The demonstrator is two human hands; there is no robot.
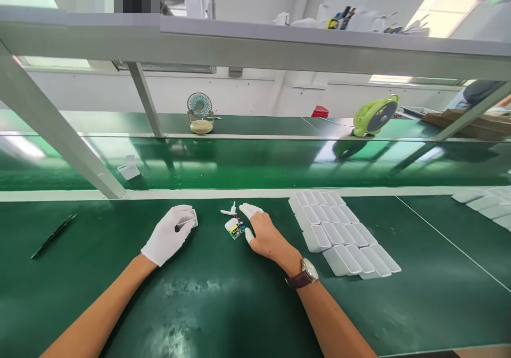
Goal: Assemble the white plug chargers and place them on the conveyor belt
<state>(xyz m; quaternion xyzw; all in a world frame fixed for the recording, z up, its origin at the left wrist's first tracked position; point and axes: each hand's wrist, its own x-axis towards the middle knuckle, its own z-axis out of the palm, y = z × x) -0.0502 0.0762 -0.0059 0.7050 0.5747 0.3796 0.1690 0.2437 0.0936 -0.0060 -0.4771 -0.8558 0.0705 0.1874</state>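
Left hand (167,236): fingers grasping a white casing (193,217), its long axis obscured. Right hand (263,232): fingers parted beside the circuit board (236,231), which lies obliquely on the worktop (239,299), one corner toward the person.

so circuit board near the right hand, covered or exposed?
Exposed, at least partly: the circuit board lies on the green bench near the right hand, its yellow and blue components uncovered.

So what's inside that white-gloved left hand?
A white piece partly shows, gripped by the left hand. The hand covers the rest, so its full shape can't be told.
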